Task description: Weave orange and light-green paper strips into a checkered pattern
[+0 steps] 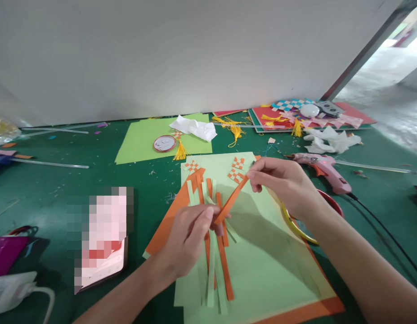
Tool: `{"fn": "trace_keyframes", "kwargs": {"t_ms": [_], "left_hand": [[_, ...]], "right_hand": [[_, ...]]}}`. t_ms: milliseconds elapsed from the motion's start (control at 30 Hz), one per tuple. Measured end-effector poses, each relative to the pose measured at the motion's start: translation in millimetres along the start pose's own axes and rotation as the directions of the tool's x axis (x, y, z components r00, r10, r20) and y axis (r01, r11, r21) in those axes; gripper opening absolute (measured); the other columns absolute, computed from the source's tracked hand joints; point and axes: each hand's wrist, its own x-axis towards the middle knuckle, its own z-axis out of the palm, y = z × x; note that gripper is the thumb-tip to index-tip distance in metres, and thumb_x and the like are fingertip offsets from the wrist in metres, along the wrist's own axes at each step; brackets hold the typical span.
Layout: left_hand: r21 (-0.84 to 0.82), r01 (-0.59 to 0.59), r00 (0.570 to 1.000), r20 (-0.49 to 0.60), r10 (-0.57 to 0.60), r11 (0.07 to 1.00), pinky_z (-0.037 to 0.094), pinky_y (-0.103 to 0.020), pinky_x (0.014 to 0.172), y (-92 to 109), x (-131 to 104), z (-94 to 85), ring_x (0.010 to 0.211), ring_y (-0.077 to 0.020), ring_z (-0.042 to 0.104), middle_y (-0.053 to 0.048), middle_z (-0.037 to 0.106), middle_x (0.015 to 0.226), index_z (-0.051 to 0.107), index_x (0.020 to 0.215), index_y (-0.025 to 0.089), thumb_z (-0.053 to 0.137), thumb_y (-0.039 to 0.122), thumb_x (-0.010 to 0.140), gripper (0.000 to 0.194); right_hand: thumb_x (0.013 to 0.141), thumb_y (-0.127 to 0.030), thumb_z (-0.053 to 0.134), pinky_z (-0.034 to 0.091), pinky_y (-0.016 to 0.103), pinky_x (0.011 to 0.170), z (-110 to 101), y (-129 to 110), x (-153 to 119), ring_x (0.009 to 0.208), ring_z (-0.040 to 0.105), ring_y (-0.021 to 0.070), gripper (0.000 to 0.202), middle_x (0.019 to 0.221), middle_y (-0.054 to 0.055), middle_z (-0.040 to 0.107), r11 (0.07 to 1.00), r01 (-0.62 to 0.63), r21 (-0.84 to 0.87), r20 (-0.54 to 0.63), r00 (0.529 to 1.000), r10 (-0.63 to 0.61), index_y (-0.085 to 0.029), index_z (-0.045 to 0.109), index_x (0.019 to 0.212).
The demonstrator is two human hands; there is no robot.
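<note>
My left hand (198,229) and my right hand (279,182) hold an orange paper strip (232,199) between them, slanting up to the right. The right thumb and fingers pinch its upper end; the left fingers close on its lower end. Under my left hand lies a loose bundle of orange and pale green strips (211,274). The strips rest on pale green paper sheets (262,256), with orange paper (171,216) partly beneath at the left. Small orange-and-green woven pieces (235,174) lie at the top of the sheets.
A phone (107,234) lies at the left. At the right are a pink glue gun (325,168) with a black cord and a yellow tape roll (294,227) partly under my right arm. White tissue (195,128), yellow tassels (235,130) and a red-rimmed round tin (164,143) sit behind.
</note>
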Motion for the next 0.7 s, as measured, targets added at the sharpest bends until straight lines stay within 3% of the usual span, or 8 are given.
{"fn": "trace_keyframes", "kwargs": {"t_ms": [100,233,400,567,700], "left_hand": [[-0.003,0.110,0.994,-0.008,-0.110,0.994,0.044,-0.026,0.069,0,1,0.0,0.071,-0.0151,0.062,-0.002,0.067,0.068,0.064,0.077,0.017,0.028,0.038,0.101,0.048],[0.053,0.111,0.992,0.052,-0.114,0.992,0.041,-0.023,0.062,5,4,1.6,0.062,-0.0109,0.058,0.000,0.065,0.066,0.061,0.065,0.016,0.037,0.037,0.099,0.046],[0.056,0.108,0.991,0.068,-0.112,0.993,0.040,-0.021,0.056,8,7,3.7,0.054,-0.0094,0.055,0.000,0.066,0.062,0.062,0.067,0.016,0.044,0.037,0.097,0.041],[0.057,0.087,0.994,0.067,-0.090,0.995,0.042,-0.020,0.058,8,6,2.6,0.056,-0.0097,0.058,0.000,0.068,0.062,0.062,0.066,0.016,0.044,0.034,0.098,0.041],[-0.001,0.119,0.990,0.071,-0.119,0.993,0.041,-0.020,0.055,8,5,2.1,0.053,-0.0092,0.056,0.001,0.067,0.061,0.066,0.075,0.016,0.044,0.035,0.099,0.037]], "right_hand": [[0.081,-0.030,0.067,0.040,0.024,0.057,4,-1,-2,0.058,0.051,0.0104,0.018,0.061,-0.002,0.057,1.000,0.008,-0.015,0.116,0.993,-0.007,-0.018,0.063,0.070],[0.083,-0.026,0.064,0.040,0.022,0.056,13,-1,-7,0.058,0.050,0.0090,0.015,0.063,-0.003,0.057,0.999,0.021,-0.034,0.222,0.975,-0.013,-0.018,0.063,0.071],[0.081,-0.023,0.065,0.042,0.021,0.059,24,-1,-10,0.060,0.050,0.0088,0.014,0.063,-0.003,0.057,1.000,0.024,-0.005,0.319,0.947,-0.022,-0.018,0.062,0.069],[0.082,-0.024,0.065,0.042,0.021,0.059,26,-2,-11,0.061,0.051,0.0090,0.014,0.064,-0.003,0.058,1.000,0.021,-0.011,0.336,0.942,-0.016,-0.018,0.064,0.069],[0.083,-0.032,0.065,0.042,0.022,0.056,20,-4,-9,0.058,0.052,0.0100,0.017,0.064,-0.002,0.059,1.000,0.016,-0.015,0.241,0.970,-0.012,-0.017,0.066,0.074]]}}
